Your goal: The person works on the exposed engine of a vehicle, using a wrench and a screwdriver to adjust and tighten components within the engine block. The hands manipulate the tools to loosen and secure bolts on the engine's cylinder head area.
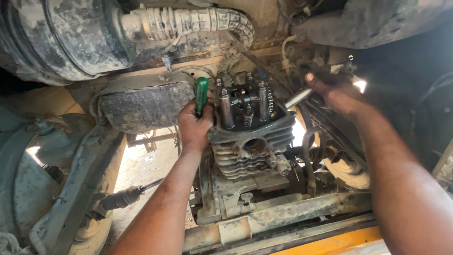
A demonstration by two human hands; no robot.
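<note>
Left hand (194, 126) gripping green-handled screwdriver (201, 94), right hand (336, 93) clutching metal tool (297, 98) beside cylinder head (250, 113), risking slipping onto exposed valve springs (246, 118).

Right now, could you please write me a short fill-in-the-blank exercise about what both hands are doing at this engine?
1. The left hand grips a screwdriver whose handle is ____.
2. The right hand holds a shiny ____ tool.
3. The finned cylinder head sits ____ the two hands.

Missing words: green; metal; between
</note>
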